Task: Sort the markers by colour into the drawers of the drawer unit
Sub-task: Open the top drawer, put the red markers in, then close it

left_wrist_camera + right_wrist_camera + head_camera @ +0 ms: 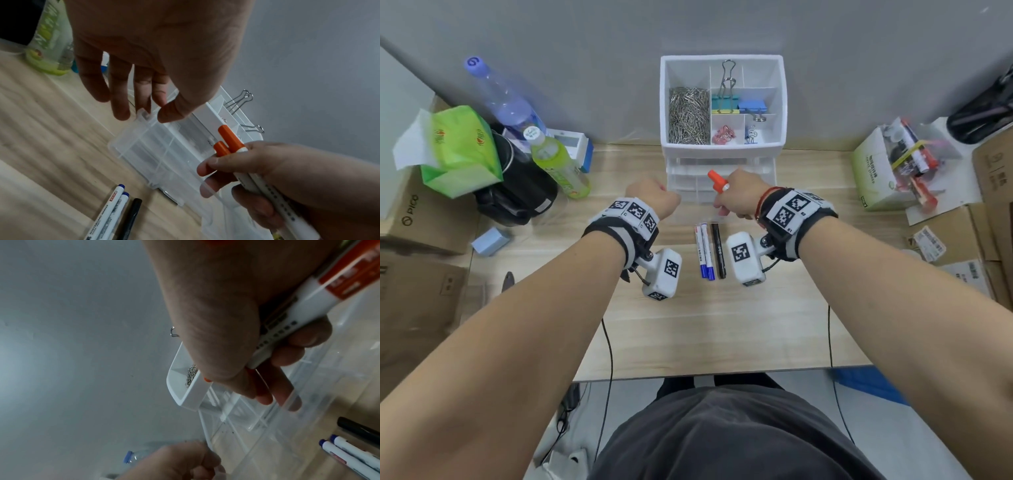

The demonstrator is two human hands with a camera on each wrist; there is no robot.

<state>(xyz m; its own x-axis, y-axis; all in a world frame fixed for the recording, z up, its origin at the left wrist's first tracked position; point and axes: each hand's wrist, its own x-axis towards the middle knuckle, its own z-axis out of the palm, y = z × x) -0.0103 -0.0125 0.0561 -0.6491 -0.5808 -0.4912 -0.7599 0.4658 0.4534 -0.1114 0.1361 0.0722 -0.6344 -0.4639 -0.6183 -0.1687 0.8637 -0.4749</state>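
The white drawer unit (722, 149) stands at the back of the desk, with paper clips and binder clips in its top tray. A clear drawer (148, 149) is pulled out toward me. My left hand (148, 113) pinches the drawer's front corner lip between thumb and fingers. My right hand (739, 198) hovers over the drawer's right side and grips two red-capped markers (228, 141), caps pointing up and away. Two blue markers (705, 253) and a black marker (719, 253) lie side by side on the desk, just in front of the drawer.
At the left stand a green tissue pack (458, 150), two bottles (558, 164), a black bag (517, 192) and cardboard boxes. A small blue box (491, 241) lies on the desk. An open box of assorted pens (897, 168) sits at the right.
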